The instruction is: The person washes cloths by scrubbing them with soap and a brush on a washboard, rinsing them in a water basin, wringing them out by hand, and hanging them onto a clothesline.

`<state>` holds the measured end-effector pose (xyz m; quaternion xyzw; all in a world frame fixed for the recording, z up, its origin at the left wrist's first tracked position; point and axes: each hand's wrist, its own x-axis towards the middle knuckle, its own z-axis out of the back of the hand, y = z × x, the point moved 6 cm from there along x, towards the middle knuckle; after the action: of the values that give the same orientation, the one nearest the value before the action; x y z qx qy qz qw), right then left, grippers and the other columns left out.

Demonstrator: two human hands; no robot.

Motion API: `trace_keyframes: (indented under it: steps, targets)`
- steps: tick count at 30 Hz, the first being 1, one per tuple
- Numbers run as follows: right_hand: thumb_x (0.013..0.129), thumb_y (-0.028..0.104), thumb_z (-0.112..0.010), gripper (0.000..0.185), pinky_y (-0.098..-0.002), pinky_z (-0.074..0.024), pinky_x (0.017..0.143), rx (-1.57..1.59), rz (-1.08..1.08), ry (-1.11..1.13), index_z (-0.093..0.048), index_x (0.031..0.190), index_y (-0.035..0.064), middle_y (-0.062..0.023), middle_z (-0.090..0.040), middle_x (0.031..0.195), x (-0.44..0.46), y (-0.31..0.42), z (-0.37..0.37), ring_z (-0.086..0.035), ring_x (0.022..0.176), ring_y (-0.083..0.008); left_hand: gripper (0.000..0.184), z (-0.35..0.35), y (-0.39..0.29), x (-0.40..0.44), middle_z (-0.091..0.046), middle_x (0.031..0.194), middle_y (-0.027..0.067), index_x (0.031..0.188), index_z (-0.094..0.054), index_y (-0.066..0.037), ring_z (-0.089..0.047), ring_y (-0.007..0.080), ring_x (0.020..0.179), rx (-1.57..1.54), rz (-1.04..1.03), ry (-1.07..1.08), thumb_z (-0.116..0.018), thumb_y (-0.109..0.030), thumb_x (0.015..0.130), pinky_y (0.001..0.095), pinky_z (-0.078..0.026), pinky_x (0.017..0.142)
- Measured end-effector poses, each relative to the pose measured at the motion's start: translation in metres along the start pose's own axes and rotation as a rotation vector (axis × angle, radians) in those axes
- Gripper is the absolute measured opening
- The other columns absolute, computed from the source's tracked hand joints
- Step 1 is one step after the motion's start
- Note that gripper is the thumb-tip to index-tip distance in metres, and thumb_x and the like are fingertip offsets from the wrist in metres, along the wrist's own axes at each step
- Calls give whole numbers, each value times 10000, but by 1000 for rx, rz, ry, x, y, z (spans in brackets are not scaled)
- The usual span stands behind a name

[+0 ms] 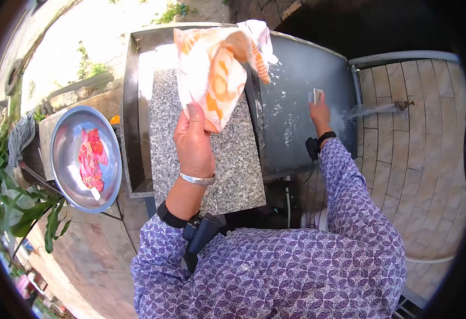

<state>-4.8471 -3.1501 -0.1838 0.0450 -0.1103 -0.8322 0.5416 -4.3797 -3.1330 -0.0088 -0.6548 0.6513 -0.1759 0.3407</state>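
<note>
My left hand (195, 141) is closed on a corner of a white and orange patterned cloth (221, 80), lifted over a speckled granite slab (166, 127). The cloth spreads upward, and its far end hangs at the edge of the water-filled grey sink (281, 122). Over the sink, my right hand (320, 112) is closed around a small pale, flat block (316, 95); its exact kind is unclear. Water streams from a tap (403, 105) on the tiled wall and splashes beside that hand.
To the left stands a metal basin (63, 165) holding a wet pink and red cloth (91, 159) and a small white piece (95, 193). A grey rag (22, 139) hangs near plants (26, 218). The tiled wall (397, 175) bounds the right side.
</note>
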Motion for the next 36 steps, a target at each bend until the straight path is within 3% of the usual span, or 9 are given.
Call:
trace_keyframes:
  steps: [3,5,8,14,21,26,30,34,36]
  targets:
    - [782,285,-578,730,-418,-440,922,151,-458,38,-305,1447,166,-267,-601,1144,-9,-29,-18,-584,1058,-410,409,94,44,-22,-593,1198,131,1225,-504,48,-592,194,1075,63,129,-242,-462,-288,995,318,-473,897]
    - [788,284,-593,637,-403,-453,900,214,-139,342,-416,1378,122,-240,-610,1130,-12,55,-24,-601,1018,-378,411,135,63,-36,-586,1208,138,1236,-494,45,-587,206,1088,80,214,-369,-465,-285,994,328,-467,918]
    - [791,224,-625,607,-394,-459,897,444,460,278,-445,1365,141,-238,-565,1157,-64,194,11,-576,1031,-366,443,131,59,-49,-489,1330,160,1326,-386,44,-505,256,1205,44,268,-387,-431,-255,1003,391,-400,1021]
    - [776,230,-659,646,-476,-418,890,456,1130,497,-451,1387,212,-269,-522,1146,-211,350,43,-532,1029,-404,407,140,51,-65,-542,1270,145,1279,-447,29,-554,229,1144,76,208,-434,-414,-273,1008,368,-456,957]
    - [806,304,-563,493,-482,-484,754,-79,626,417,-531,1285,196,-264,-587,992,-69,365,-54,-603,840,-407,373,156,21,-104,-601,1187,136,1240,-497,26,-623,217,1013,46,184,-513,-459,-254,996,322,-504,869]
    - [799,262,-653,579,-453,-459,823,328,1309,524,-492,1354,226,-314,-530,1036,-226,399,26,-557,933,-420,388,162,12,-127,-606,1181,129,1240,-501,28,-623,217,1013,67,258,-529,-468,-270,992,328,-505,867]
    - [829,301,-597,580,-456,-473,816,-106,635,439,-452,1378,181,-295,-551,1058,-76,388,-73,-568,946,-400,393,166,3,-136,-609,1171,129,1238,-500,26,-623,224,1014,68,235,-495,-478,-276,988,335,-516,851]
    - [846,319,-576,563,-448,-480,810,-60,637,545,-457,1376,175,-300,-543,1058,-99,401,-56,-573,940,-394,386,171,3,-135,-599,1193,139,1238,-501,30,-615,219,1033,7,269,-530,-493,-260,983,332,-509,864]
    - [814,302,-599,562,-482,-445,854,77,1080,586,-477,1355,215,-281,-538,1098,-197,409,-4,-551,1006,-401,388,172,4,-132,-594,1203,140,1238,-503,37,-613,217,1036,-31,273,-516,-495,-255,982,332,-505,873]
